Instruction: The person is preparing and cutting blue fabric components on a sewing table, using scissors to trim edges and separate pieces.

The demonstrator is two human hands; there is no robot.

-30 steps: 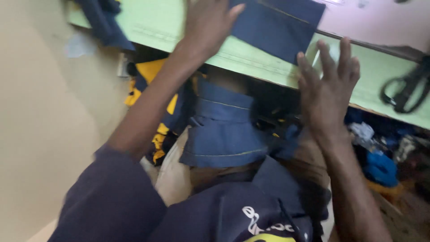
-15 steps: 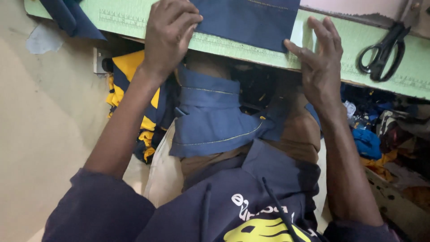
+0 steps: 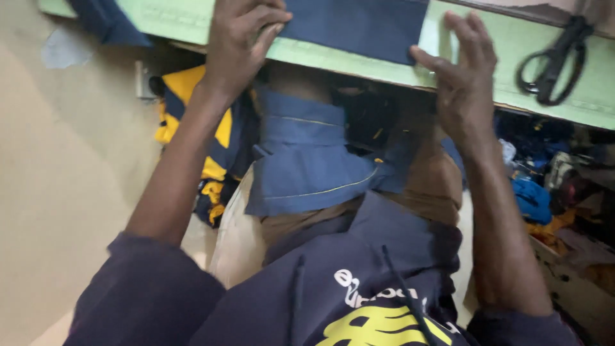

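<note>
A dark blue fabric piece (image 3: 359, 25) lies on the green table top (image 3: 487, 45), its edge near the table's front. My left hand (image 3: 240, 38) curls its fingers over the left edge of this piece. At the piece's right corner my right hand (image 3: 464, 70) rests on the table edge with fingers spread, touching the fabric. Below the table, a stack of blue denim pieces with yellow stitching (image 3: 307, 154) sits on my lap.
Black scissors (image 3: 554, 57) lie on the table at the right. More dark blue cloth (image 3: 106, 22) hangs off the table's left end. Yellow and navy garments (image 3: 214, 147) pile under the table, mixed cloth scraps (image 3: 544, 192) lie at right.
The view has tilted down a little. My left hand has closed on the fabric's left edge, and my right hand has shifted up to its right corner.
</note>
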